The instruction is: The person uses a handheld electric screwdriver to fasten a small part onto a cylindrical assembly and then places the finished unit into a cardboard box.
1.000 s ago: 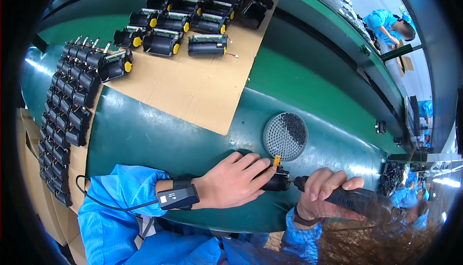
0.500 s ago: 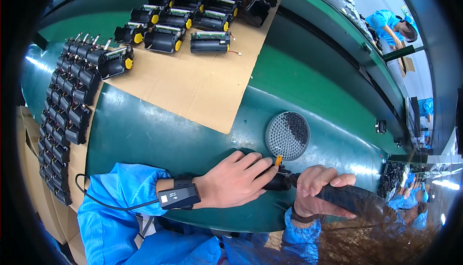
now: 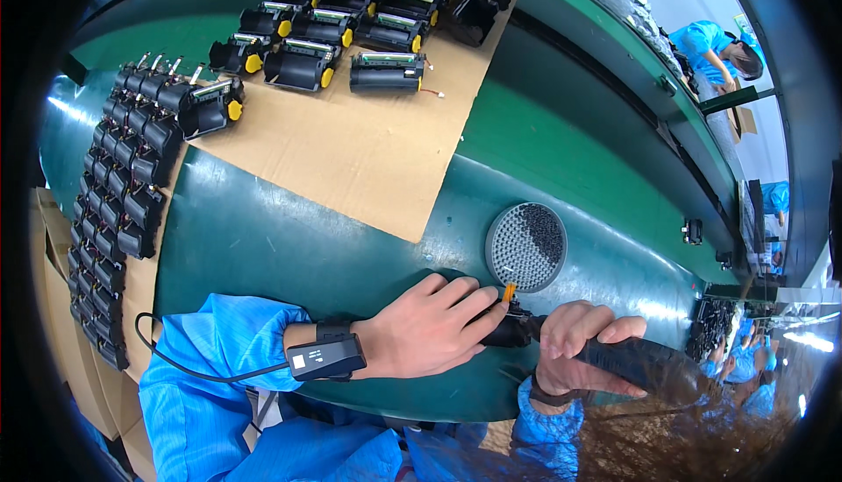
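Observation:
My left hand (image 3: 434, 326) is closed over a black plastic housing (image 3: 507, 335), which it mostly covers. A small orange tab (image 3: 509, 292) sticks up from the housing beside my fingertips. In my right hand (image 3: 574, 342) is a long black power screwdriver (image 3: 640, 364), lying nearly level with its nose pointing left at the housing. Fingers hide where the tool's tip meets the part. Just beyond both hands stands a round grey dish (image 3: 526, 247) with a studded or pitted bottom, small dark pieces heaped on its far right side.
Black housings with yellow caps (image 3: 303, 65) stand in rows on a cardboard sheet (image 3: 342, 166) at the far left. More black housings (image 3: 123, 192) are packed along the left edge. A green ledge (image 3: 570, 149) runs behind the table. Co-workers in blue (image 3: 706, 48) are at the right.
Both hands keep the same hold and pose at the housing. Only the head view has shifted very slightly.

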`<state>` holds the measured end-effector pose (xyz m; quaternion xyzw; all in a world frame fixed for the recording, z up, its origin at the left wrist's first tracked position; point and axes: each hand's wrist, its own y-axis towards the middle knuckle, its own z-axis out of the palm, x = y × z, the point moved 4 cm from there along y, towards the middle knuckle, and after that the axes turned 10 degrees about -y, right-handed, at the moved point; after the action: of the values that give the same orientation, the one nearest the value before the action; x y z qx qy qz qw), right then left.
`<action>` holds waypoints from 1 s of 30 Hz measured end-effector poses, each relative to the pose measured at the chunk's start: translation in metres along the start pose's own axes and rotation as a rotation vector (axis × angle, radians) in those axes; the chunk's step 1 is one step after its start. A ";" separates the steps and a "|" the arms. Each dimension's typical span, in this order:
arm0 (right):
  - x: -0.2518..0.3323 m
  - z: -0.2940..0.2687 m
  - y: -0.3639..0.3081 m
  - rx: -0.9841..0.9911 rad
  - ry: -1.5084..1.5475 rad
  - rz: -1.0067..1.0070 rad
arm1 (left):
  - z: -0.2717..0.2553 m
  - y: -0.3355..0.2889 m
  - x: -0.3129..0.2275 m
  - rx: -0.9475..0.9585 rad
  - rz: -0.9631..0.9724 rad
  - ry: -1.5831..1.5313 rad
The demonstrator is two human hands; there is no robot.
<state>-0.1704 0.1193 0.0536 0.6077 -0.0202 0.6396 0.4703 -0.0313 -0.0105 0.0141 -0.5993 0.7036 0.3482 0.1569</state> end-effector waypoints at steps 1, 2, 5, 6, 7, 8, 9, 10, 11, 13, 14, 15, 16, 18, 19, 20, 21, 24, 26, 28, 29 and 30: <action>0.000 0.001 0.000 0.003 -0.009 0.000 | 0.000 0.000 0.000 0.000 0.000 -0.004; -0.001 0.001 0.000 0.004 -0.009 0.003 | 0.000 0.000 0.001 0.000 -0.002 -0.009; -0.006 0.004 0.002 0.043 -0.048 -0.012 | 0.000 -0.001 0.002 0.002 -0.004 -0.004; -0.006 0.005 0.000 0.037 -0.072 -0.036 | 0.002 -0.001 0.002 0.000 -0.008 -0.007; -0.006 0.004 -0.001 0.031 -0.097 -0.061 | 0.003 -0.001 0.003 -0.008 -0.002 -0.009; -0.007 0.003 -0.001 0.033 -0.097 -0.056 | 0.004 0.000 0.003 -0.016 0.005 -0.011; -0.007 0.001 -0.001 0.044 -0.094 -0.060 | 0.004 0.000 0.003 -0.015 0.001 -0.015; -0.006 0.000 -0.001 0.055 -0.091 -0.065 | 0.004 0.000 0.003 -0.013 0.004 -0.007; -0.007 0.000 -0.002 0.055 -0.093 -0.061 | 0.003 0.001 0.002 -0.011 0.007 0.001; -0.009 -0.002 -0.002 0.020 -0.077 -0.065 | 0.002 0.000 0.003 0.002 -0.001 0.001; -0.009 -0.002 -0.004 0.022 -0.077 -0.068 | 0.002 0.000 0.002 0.014 -0.007 0.001; -0.009 -0.002 -0.006 -0.024 -0.082 -0.042 | 0.001 0.000 0.002 0.012 -0.004 0.004; -0.010 -0.003 -0.008 -0.069 -0.086 -0.018 | 0.000 -0.001 0.002 0.017 -0.004 0.011; -0.010 0.000 -0.009 -0.060 -0.084 -0.024 | 0.000 -0.001 0.003 0.019 0.006 0.020; -0.008 0.001 -0.008 -0.054 -0.086 -0.025 | 0.000 0.000 0.002 -0.023 0.030 0.008; -0.004 0.001 -0.007 -0.055 -0.095 -0.034 | -0.001 0.002 0.001 -0.063 0.055 -0.004; -0.005 0.003 -0.006 -0.053 -0.090 0.018 | -0.002 0.000 0.000 -0.064 0.058 0.003; -0.006 -0.001 -0.005 0.005 -0.072 0.075 | 0.000 -0.003 0.000 0.018 0.015 0.000; -0.001 -0.004 -0.001 -0.099 -0.043 0.036 | -0.002 -0.002 0.000 0.019 0.007 0.000; 0.013 -0.014 0.009 -0.106 0.000 -0.072 | -0.004 -0.001 0.000 0.027 0.015 -0.010; 0.016 -0.021 0.011 -0.165 0.002 -0.093 | -0.004 -0.001 0.001 0.027 0.005 -0.006; 0.022 -0.028 0.014 -0.227 -0.008 -0.120 | -0.004 0.001 0.001 0.026 0.007 -0.006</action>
<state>-0.1964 0.1408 0.0714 0.5530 -0.0578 0.6015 0.5736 -0.0312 -0.0140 0.0167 -0.5935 0.7098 0.3413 0.1657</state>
